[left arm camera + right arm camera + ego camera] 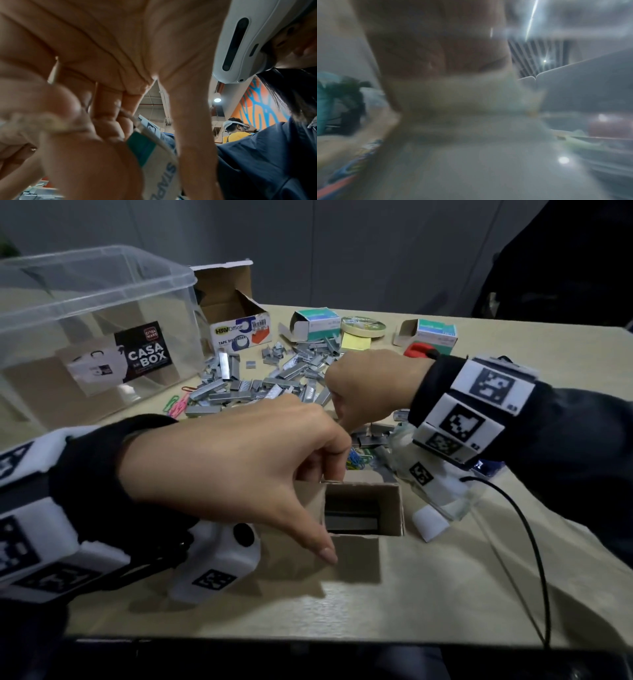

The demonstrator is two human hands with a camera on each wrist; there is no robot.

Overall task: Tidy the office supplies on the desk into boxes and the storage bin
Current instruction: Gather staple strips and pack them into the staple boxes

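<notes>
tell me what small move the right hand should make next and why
Probably bring the right hand back over the small open box that the left hand steadies. The box already holds staple strips, and many loose staples still lie on the desk. What the right hand's curled fingers hold, if anything, cannot be seen.

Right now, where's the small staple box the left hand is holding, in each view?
Head: staple box sits low centre, open top up, staple strips inside, left hand gripping its left wall.
Left wrist: same box lower centre, teal-and-white printed side, between thumb and fingers.
Right wrist: too blurred to make it out.
Shared landmark: the left hand itself, seen in the head and left wrist views.
</notes>
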